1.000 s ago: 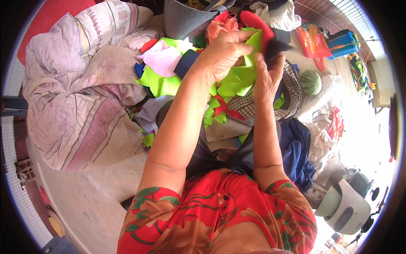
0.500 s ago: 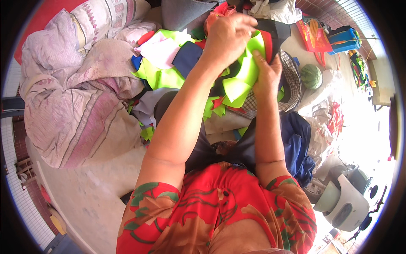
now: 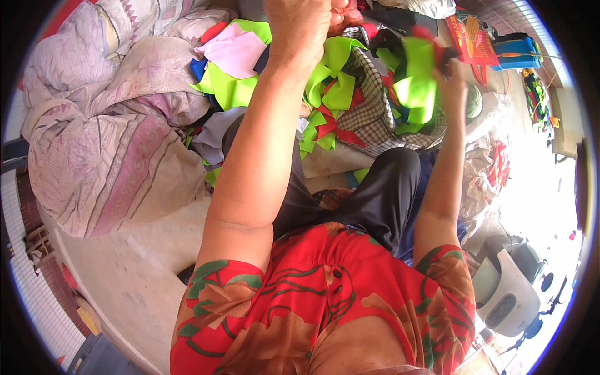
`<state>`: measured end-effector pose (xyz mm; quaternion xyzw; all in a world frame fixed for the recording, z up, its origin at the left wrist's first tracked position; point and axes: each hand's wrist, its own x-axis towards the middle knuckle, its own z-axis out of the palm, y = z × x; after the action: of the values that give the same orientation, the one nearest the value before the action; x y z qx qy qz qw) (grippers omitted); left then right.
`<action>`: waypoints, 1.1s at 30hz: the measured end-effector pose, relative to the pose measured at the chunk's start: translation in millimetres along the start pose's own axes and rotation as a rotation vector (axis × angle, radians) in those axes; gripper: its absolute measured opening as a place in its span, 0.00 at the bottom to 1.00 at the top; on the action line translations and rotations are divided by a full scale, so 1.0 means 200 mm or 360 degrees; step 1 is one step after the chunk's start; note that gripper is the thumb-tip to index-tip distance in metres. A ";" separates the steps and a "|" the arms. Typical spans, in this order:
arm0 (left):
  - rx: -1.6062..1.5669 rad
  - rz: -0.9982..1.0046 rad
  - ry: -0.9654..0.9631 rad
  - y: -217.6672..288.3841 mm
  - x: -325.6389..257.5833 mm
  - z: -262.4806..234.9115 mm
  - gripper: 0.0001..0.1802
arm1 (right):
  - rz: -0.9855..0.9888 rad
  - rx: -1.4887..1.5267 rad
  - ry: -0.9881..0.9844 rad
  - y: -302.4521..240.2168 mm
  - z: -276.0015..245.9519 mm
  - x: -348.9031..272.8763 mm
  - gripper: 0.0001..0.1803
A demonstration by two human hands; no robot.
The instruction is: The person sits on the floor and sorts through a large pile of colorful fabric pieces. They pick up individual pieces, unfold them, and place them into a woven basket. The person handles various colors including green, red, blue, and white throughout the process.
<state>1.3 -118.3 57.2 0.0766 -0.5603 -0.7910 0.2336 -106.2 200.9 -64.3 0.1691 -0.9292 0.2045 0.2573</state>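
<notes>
My right hand (image 3: pixel 452 76), smeared by motion, is closed on neon yellow-green fabric pieces (image 3: pixel 417 81) with red and black at their upper edge. They hang over a checked cloth bag (image 3: pixel 369 94) with a dark inside and more scraps in it. My left hand (image 3: pixel 299 28) is at the top edge of the view, beside a red plastic bag (image 3: pixel 347 17). Its fingertips curl inward, partly cut off, and what they hold cannot be made out. Neon scraps (image 3: pixel 231 87), a pale pink piece (image 3: pixel 232 49) and red bits (image 3: pixel 326 123) lie in a loose pile below and left of it.
A bulky pinkish patterned quilt (image 3: pixel 119 144) fills the left side. At the right are a watermelon (image 3: pixel 474 101), a red bag (image 3: pixel 470 40), a blue container (image 3: pixel 517 51) and crumpled white plastic (image 3: pixel 478 194). A grey-white appliance (image 3: pixel 509 294) stands at the lower right.
My right hand has moved right with the neon fabric, away from my left hand, over the checked bag. My left hand has shifted up and left, toward the top edge.
</notes>
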 end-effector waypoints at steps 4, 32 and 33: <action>-0.0043 -0.0080 -0.0009 0.00 -0.02 0.01 0.06 | 0.0302 0.0641 -0.0543 -0.34 0.21 -0.22 0.23; 0.0963 0.0106 -0.0672 -0.21 -0.36 0.28 0.02 | 0.0506 0.0365 -0.0341 -0.66 1.15 -0.42 0.15; 0.0919 0.0131 -0.0658 -0.21 -0.36 0.29 0.02 | 0.0632 0.0491 -0.0552 -0.57 1.22 -0.43 0.17</action>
<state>30.2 -24.9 28.5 -0.0447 -0.7987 -0.5888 0.1157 -88.9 7.2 -270.0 0.0536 -0.9321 0.3575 0.0209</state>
